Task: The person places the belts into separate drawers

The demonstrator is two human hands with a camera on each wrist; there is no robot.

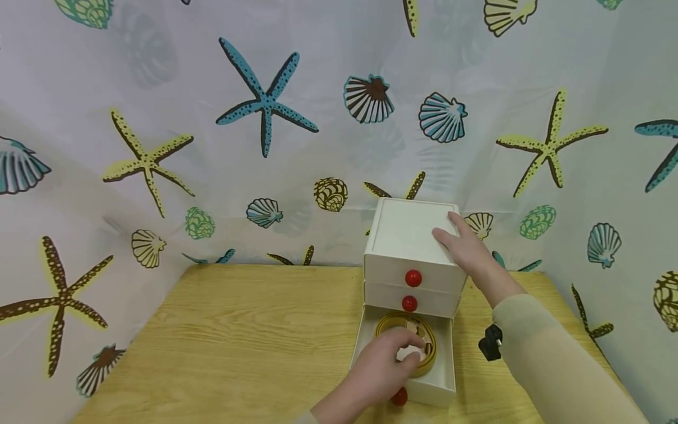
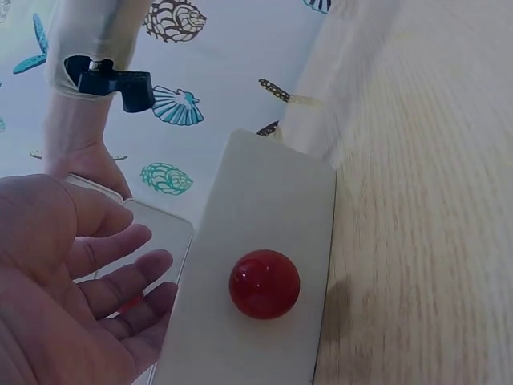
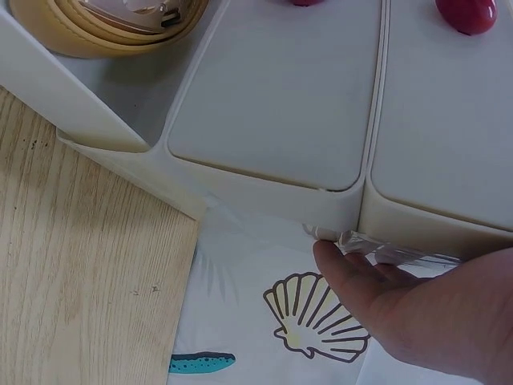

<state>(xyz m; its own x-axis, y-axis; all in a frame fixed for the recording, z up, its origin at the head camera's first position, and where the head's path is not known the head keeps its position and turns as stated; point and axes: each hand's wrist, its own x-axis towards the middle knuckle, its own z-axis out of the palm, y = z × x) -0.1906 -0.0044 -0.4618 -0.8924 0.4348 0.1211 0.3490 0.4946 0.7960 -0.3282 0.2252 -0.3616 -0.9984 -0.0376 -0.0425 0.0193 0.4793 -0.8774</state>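
A small white drawer unit [image 1: 408,235] with three red knobs stands at the back of the wooden table [image 1: 238,330]. Its bottom drawer [image 1: 447,365] is pulled out and holds a coiled yellow band [image 1: 389,321] around a pale piece. My left hand [image 1: 389,359] reaches into that drawer from the front, fingers loosely extended over the coil; in the left wrist view the left hand [image 2: 72,273] holds nothing, beside the drawer front and its red knob [image 2: 264,284]. My right hand [image 1: 463,247] lies flat on the unit's top right corner. In the right wrist view the right hand's fingers [image 3: 417,313] lie along the unit's edge.
A seashell and starfish curtain [image 1: 265,106] hangs close behind and to both sides of the table. The unit's two upper drawers [image 1: 413,278] are closed. Bare tabletop stretches to the left of the unit.
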